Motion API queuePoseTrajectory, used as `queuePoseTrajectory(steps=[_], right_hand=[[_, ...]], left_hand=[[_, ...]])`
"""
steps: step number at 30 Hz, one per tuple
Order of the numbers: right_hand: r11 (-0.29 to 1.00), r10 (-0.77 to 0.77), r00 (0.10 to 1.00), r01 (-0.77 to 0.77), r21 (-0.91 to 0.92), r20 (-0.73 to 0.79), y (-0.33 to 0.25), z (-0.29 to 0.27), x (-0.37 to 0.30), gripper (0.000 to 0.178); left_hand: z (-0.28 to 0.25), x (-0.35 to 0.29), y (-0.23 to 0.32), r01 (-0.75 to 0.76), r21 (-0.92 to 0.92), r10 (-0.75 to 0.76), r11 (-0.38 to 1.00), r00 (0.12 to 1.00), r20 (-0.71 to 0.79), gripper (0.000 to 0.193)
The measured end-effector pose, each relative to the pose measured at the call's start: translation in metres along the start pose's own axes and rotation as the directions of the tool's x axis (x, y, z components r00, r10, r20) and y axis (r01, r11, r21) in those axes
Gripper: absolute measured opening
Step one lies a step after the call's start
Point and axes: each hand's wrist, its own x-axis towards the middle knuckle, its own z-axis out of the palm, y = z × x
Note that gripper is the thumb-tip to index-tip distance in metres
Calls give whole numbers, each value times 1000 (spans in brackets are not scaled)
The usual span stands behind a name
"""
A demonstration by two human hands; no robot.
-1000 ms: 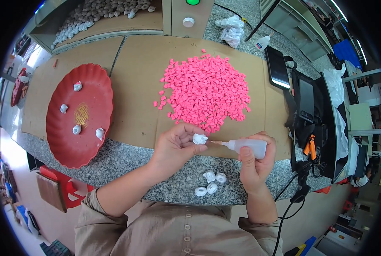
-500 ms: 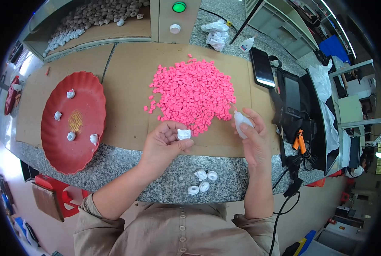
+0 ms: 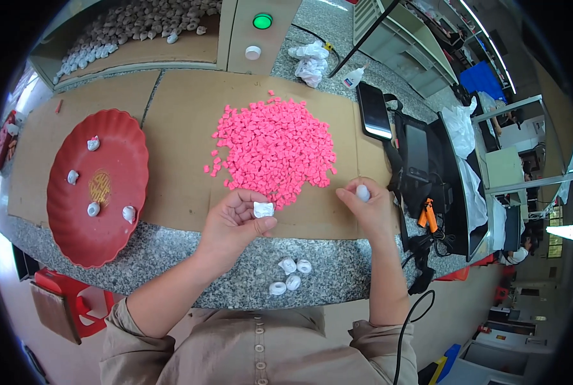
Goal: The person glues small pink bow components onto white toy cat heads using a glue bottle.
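Got a white piece (image 3: 264, 210) pinched in left hand (image 3: 230, 224) by pink pile (image 3: 275, 149), bottle (image 3: 363, 192) gripped in right hand (image 3: 375, 215), right of pile.

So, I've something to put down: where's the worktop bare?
Bare: cardboard between the red scalloped dish and pink pieces; granite between the four white pieces and right forearm. Crowded: the right side, with smartphone and black strapped gear.

Gold lettering (image 3: 99, 187), red plate (image 3: 97, 242), not legible
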Motion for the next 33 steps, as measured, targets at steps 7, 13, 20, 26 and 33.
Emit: queuePoseTrajectory(steps=[7, 13, 20, 26, 33], right_hand=[[894, -394, 918, 393, -216, 41, 10, 27, 10, 16], [954, -150, 982, 175, -244, 118, 10, 25, -2, 12], [899, -273, 944, 319, -300, 187, 2, 26, -2, 12], [975, -174, 984, 177, -133, 29, 13, 29, -11, 14], [901, -310, 944, 329, -281, 111, 1, 36, -10, 8]], left_hand=[[-1, 1, -2, 3, 80, -5, 997, 1000, 27, 25], [0, 2, -4, 3, 115, -5, 993, 1000, 18, 25], [0, 3, -6, -14, 157, 7, 988, 999, 41, 27], [1, 3, -6, -38, 140, 31, 990, 998, 47, 25], [3, 1, -4, -12, 151, 9, 988, 1000, 21, 26]])
